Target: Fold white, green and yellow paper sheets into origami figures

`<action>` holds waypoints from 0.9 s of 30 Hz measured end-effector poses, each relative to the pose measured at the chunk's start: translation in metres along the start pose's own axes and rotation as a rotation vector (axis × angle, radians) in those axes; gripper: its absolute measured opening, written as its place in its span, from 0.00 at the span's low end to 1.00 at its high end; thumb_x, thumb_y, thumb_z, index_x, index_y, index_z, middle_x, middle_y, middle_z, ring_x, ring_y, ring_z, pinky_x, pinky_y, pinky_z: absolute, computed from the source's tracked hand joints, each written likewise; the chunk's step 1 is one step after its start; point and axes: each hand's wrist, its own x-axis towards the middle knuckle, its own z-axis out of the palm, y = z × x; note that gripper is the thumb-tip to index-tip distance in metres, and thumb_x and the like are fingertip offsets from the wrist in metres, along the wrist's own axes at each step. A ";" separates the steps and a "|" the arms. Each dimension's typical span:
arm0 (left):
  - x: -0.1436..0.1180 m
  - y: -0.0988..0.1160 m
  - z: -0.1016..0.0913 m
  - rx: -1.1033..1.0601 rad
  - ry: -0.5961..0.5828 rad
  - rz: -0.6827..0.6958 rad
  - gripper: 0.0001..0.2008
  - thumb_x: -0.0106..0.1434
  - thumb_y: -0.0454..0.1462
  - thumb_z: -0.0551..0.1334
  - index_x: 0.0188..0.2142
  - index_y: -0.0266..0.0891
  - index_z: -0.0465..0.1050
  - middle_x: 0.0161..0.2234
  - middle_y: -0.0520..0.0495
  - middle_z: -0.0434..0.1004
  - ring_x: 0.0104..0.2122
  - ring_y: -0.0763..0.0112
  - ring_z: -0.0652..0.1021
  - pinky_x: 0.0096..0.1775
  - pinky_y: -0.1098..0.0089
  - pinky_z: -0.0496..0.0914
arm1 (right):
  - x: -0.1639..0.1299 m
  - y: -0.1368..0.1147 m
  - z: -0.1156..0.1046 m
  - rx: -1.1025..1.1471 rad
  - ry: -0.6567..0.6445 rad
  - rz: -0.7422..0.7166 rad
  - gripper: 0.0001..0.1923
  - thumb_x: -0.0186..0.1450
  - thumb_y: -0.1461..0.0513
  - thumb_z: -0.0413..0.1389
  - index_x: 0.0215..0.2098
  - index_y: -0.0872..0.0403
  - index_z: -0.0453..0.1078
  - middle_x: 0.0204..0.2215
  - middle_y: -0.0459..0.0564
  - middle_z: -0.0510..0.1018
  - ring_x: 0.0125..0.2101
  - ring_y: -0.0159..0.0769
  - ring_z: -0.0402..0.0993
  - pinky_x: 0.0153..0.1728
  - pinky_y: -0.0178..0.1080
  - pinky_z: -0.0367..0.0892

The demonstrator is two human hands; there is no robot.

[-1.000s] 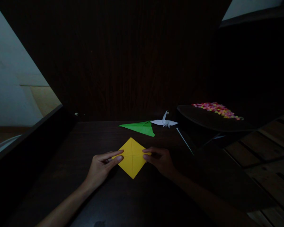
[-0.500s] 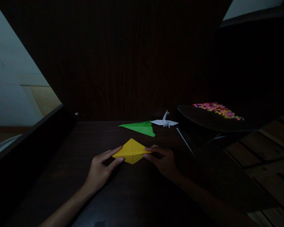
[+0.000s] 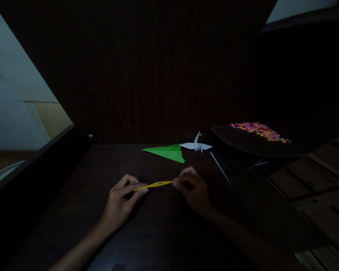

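A folded yellow origami paper [image 3: 159, 183] is stretched between my two hands, seen nearly edge-on as a thin strip with a slight gap at its middle. My left hand [image 3: 121, 197] pinches its left point between thumb and fingers. The right point sits in a pinch of my right hand [image 3: 194, 191], its tip hidden by the fingers. Just beyond lies a green paper plane [image 3: 166, 152], flat on the dark table [image 3: 110, 165]. Touching or very near its far right corner is a white paper crane [image 3: 197, 145].
A dark raised surface [image 3: 243, 145] at the right carries a heap of small pink, red and yellow pieces [image 3: 260, 131]. A thin white strip [image 3: 220, 168] lies right of my right hand. A dark upright panel [image 3: 158, 75] closes the back; a raised edge [image 3: 45, 158] runs along the left.
The yellow paper has gone from a spread diamond with its face showing to a narrow edge-on strip. Both hands keep their pinch and stay in nearly the same place.
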 end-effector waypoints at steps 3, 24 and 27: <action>0.002 0.003 -0.001 -0.058 -0.095 -0.064 0.06 0.59 0.38 0.65 0.33 0.41 0.81 0.31 0.47 0.76 0.32 0.66 0.76 0.35 0.70 0.71 | 0.000 0.000 0.001 0.100 -0.057 0.033 0.01 0.60 0.62 0.61 0.31 0.50 0.73 0.31 0.47 0.72 0.34 0.37 0.72 0.36 0.39 0.68; -0.007 0.006 0.006 -0.600 -0.688 -0.580 0.16 0.61 0.43 0.63 0.43 0.33 0.76 0.25 0.44 0.81 0.21 0.71 0.79 0.24 0.73 0.72 | -0.009 -0.009 0.018 0.465 -0.240 0.492 0.11 0.52 0.56 0.66 0.28 0.55 0.77 0.18 0.44 0.74 0.18 0.29 0.67 0.21 0.33 0.62; -0.008 0.005 0.007 -0.616 -0.700 -0.606 0.16 0.61 0.44 0.63 0.39 0.32 0.76 0.24 0.43 0.81 0.21 0.71 0.79 0.24 0.74 0.72 | -0.010 -0.009 0.020 0.478 -0.257 0.537 0.13 0.54 0.54 0.65 0.29 0.56 0.77 0.17 0.44 0.73 0.19 0.31 0.68 0.23 0.34 0.63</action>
